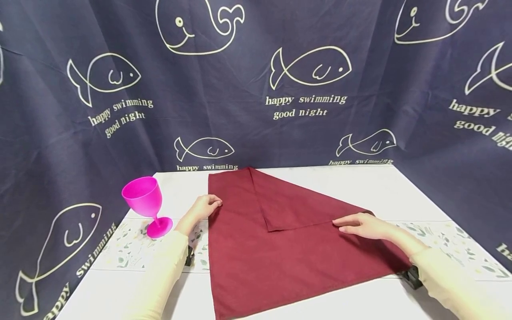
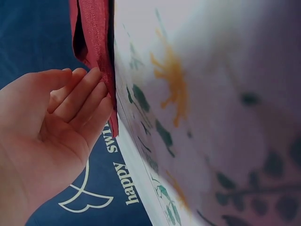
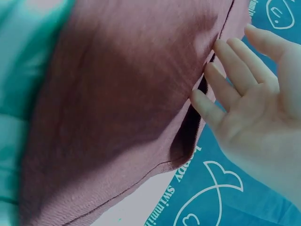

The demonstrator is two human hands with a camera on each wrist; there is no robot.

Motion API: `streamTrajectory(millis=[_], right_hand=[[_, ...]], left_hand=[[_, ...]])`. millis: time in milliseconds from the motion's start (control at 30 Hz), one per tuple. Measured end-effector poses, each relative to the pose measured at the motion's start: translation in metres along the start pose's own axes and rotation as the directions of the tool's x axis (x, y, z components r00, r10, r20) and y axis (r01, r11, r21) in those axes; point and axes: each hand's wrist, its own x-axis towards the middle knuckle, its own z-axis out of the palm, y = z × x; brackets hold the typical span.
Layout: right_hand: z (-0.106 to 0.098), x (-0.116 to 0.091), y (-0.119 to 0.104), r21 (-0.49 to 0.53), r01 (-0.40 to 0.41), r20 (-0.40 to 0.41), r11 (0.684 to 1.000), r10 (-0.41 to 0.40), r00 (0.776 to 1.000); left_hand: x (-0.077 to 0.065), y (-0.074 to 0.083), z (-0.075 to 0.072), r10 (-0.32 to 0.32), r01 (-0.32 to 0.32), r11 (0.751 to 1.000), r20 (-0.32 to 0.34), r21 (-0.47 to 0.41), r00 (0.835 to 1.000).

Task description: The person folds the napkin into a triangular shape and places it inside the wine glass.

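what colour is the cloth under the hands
The cloth is dark red; the head view shows it best.

White leaf-banded table [image 1: 352,182] under a maroon cloth [image 1: 260,266] and a pink goblet [image 1: 145,200]

table [image 1: 360,184] near edge cut off by head view's bottom, red cloth [image 1: 248,271] side facing table's right edge partly behind right forearm [image 1: 400,238], floral print [image 2: 176,89] blurred in left wrist view, teal patch [image 3: 21,80] unidentifiable

A: Cloth [image 1: 260,258] condition?
B: Dark red, hemmed, spread on the white table [image 1: 352,306], partly folded.
A: Fold position?
B: Far right side, turned over; the flap's [image 1: 306,202] corner rests around the cloth's middle.
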Motion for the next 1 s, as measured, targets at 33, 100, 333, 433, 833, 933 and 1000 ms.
streamTrajectory(millis=[33, 100, 333, 433, 833, 933, 1000], right_hand=[[0.0, 0.002, 0.001, -0.018, 0.002, -0.006, 1.0, -0.002, 1.0], [-0.001, 0.007, 0.002, -0.041, -0.001, -0.012, 0.999, 0.001, 1.0], [-0.001, 0.021, 0.013, -0.023, -0.056, -0.036, 0.998, 0.056, 0.998], [-0.004, 0.026, 0.01, -0.022, -0.073, -0.049, 0.997, 0.072, 0.996], [0.001, 0.037, 0.008, -0.029, -0.124, -0.15, 0.992, 0.119, 0.982], [0.002, 0.036, 0.006, -0.052, -0.108, -0.198, 0.993, 0.096, 0.976], [0.001, 0.034, 0.003, -0.05, -0.101, -0.224, 0.994, 0.087, 0.971]], left_hand=[[0.0, 0.0, 0.0, -0.006, 0.006, 1.0, -0.005, -0.001, 1.0], [-0.001, 0.001, -0.001, -0.017, 0.017, 1.0, -0.011, -0.006, 1.0], [-0.002, 0.003, -0.003, -0.029, 0.029, 1.0, -0.01, 0.007, 1.0], [-0.002, 0.004, -0.004, -0.052, 0.052, 0.998, -0.01, 0.021, 0.999], [-0.004, 0.003, -0.006, -0.064, 0.064, 0.996, 0.003, 0.068, 0.998], [-0.003, 0.001, -0.005, -0.047, 0.047, 0.996, 0.002, 0.072, 0.999], [-0.002, 0.0, -0.005, -0.023, 0.024, 0.998, -0.019, 0.05, 1.0]])
